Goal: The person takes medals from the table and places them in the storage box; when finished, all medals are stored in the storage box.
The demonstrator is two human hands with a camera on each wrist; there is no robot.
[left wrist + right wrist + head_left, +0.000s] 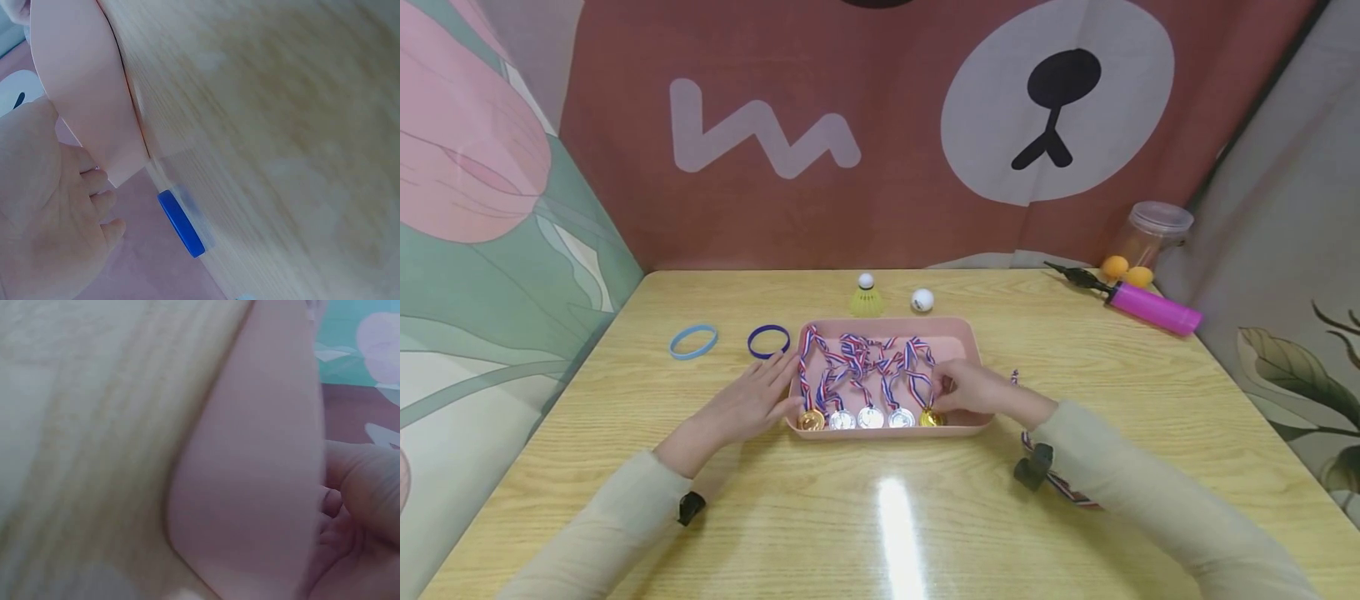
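Wooden table, right hand hiding medal

A tray sits on the table in front of me. Five medals lie in a row along its near edge, with their ribbons behind them. My left hand rests flat on the table, touching the tray's left side. My right hand is over the tray's right end, at the last medal. Two bands lie to the left. A shuttlecock and a ball sit behind the tray. A pump and a jar are far right.
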